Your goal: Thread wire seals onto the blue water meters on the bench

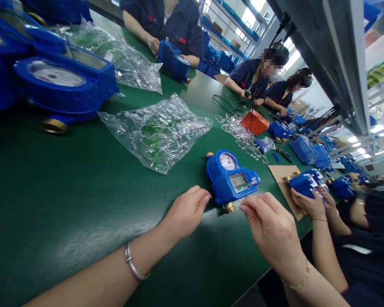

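having the meter [222, 192] resting on the table [67, 204]. curling the left hand [188, 209] loosely beside it, pinching the right hand [272, 224] narrow opposite, with anything held impossible to tell. best steadying it gently, sparing the screen [239, 182]. minding a bag [160, 132] just beyond, leaving room for a co-worker's hands [311, 207] at right.

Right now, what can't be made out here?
Head view:
Anything in the bare right hand: curled fingers hide it.
Rectangular display on the central brass-ended blue meter: reading too small.
Contents of the nearer crumpled clear plastic bag: glare.
Blue housing at the left edge: cut off.
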`<act>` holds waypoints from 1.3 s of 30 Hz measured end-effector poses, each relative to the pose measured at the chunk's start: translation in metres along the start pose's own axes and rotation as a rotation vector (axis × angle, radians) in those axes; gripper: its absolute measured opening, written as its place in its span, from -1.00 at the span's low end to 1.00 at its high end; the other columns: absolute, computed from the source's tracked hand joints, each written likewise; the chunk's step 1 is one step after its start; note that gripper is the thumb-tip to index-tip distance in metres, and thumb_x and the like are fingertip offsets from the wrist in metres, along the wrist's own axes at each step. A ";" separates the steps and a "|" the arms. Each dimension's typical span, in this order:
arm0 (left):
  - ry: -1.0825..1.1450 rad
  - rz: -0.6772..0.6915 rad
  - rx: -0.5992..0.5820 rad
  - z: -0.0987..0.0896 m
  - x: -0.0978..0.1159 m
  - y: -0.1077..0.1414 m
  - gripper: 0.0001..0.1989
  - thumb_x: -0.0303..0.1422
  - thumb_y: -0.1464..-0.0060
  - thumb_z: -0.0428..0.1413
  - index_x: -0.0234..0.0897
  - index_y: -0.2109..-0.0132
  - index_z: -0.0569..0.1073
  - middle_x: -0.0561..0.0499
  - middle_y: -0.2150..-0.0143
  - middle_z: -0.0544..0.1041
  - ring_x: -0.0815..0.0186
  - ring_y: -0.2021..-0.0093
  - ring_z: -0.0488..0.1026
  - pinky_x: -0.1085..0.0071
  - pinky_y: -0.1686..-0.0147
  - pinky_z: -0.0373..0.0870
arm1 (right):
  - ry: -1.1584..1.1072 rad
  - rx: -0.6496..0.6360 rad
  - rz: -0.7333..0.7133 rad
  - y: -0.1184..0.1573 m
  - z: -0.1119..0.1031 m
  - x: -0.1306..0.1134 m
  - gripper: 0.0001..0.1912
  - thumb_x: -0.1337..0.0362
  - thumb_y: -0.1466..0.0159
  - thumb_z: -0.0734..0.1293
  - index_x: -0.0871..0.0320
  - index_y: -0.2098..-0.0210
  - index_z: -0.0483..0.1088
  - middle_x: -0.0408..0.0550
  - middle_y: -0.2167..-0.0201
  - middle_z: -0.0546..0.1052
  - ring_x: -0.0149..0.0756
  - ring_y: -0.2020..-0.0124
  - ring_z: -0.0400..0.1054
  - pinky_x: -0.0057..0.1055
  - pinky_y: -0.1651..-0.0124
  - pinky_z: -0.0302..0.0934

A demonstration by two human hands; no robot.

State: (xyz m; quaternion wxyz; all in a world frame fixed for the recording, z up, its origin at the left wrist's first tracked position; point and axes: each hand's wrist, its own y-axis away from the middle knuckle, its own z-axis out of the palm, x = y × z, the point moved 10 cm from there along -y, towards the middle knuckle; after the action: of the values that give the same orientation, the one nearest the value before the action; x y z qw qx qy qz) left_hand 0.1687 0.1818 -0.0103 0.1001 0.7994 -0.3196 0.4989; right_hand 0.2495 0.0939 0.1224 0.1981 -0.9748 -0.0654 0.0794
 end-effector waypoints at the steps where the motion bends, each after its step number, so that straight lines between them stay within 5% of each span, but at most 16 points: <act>1: -0.004 0.001 -0.002 0.000 0.000 0.000 -0.70 -0.29 -0.23 -0.17 -0.21 0.23 0.44 0.02 0.29 0.39 0.30 0.26 0.35 0.39 0.24 0.25 | 0.002 -0.003 0.003 0.000 0.000 0.001 -0.90 0.37 -0.29 0.22 0.18 0.31 0.37 -0.09 0.44 0.37 -0.37 0.41 0.26 -0.41 0.29 0.17; 39: -0.032 0.010 -0.008 0.000 0.001 0.000 -0.69 -0.28 -0.24 -0.18 -0.21 0.24 0.44 0.02 0.31 0.39 0.30 0.28 0.36 0.40 0.25 0.26 | 0.037 0.009 0.017 0.002 0.000 0.005 -0.89 0.34 -0.29 0.21 0.16 0.29 0.38 -0.08 0.43 0.39 -0.38 0.41 0.29 -0.43 0.28 0.20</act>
State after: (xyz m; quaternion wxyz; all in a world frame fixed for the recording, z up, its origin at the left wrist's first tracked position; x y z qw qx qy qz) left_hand 0.1690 0.1814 -0.0099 0.0960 0.8052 -0.3271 0.4853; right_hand 0.2549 0.0926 0.1205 0.2030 -0.9757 -0.0533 0.0635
